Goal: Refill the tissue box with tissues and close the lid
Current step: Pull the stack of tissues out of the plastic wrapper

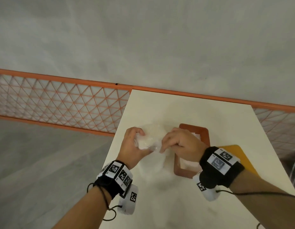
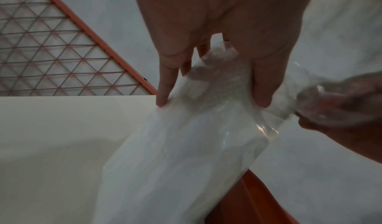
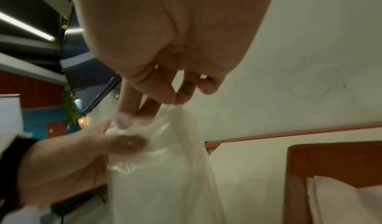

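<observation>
A pack of white tissues (image 1: 146, 142) in clear plastic wrap is held above the white table (image 1: 176, 104). My left hand (image 1: 135, 144) grips its top end, fingers curled round it (image 2: 206, 129). My right hand (image 1: 178, 144) pinches the loose wrap (image 3: 165, 118) at the pack's right side. To the right, the brown tissue box (image 1: 204, 134) lies open with white tissue inside (image 3: 341, 198); my right hand covers part of it. A yellow lid (image 1: 237, 151) lies beyond my right wrist, partly hidden.
An orange mesh fence (image 1: 61, 103) runs behind the table against a grey wall. The table's left edge (image 1: 117, 134) drops to grey floor. Cables hang from both wristbands.
</observation>
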`<action>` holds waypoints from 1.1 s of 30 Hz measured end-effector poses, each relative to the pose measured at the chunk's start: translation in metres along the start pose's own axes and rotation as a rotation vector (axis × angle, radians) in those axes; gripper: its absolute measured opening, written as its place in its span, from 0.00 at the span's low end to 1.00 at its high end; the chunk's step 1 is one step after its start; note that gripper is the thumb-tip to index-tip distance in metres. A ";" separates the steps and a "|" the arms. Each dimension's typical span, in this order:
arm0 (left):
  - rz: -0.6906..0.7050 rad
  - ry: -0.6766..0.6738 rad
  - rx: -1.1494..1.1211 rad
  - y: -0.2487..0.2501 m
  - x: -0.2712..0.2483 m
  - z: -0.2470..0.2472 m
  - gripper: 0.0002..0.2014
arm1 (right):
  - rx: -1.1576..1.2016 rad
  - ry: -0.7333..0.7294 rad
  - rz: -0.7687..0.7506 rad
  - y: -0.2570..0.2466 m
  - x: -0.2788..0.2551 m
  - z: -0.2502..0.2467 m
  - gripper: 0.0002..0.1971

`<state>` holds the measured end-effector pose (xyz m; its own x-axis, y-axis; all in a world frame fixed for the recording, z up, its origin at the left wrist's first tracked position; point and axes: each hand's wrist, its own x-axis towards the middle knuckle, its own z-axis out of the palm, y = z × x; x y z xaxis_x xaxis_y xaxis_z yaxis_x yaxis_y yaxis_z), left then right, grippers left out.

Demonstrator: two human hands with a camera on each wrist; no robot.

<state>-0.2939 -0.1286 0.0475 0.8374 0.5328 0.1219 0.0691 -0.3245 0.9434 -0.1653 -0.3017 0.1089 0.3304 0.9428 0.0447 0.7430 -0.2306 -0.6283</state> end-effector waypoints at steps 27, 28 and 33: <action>0.067 -0.220 0.037 -0.006 -0.005 -0.006 0.43 | -0.157 0.180 0.000 -0.015 0.016 -0.025 0.10; 0.043 -0.221 0.017 -0.005 -0.005 -0.006 0.45 | -0.228 0.069 -0.025 -0.017 0.018 -0.022 0.08; -0.007 -0.285 -0.021 -0.002 -0.001 -0.009 0.52 | -0.312 -0.172 0.155 -0.013 0.030 -0.020 0.11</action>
<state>-0.2997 -0.1211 0.0485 0.9557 0.2933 0.0265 0.0668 -0.3035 0.9505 -0.1529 -0.2752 0.1339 0.3704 0.9113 -0.1796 0.8420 -0.4111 -0.3493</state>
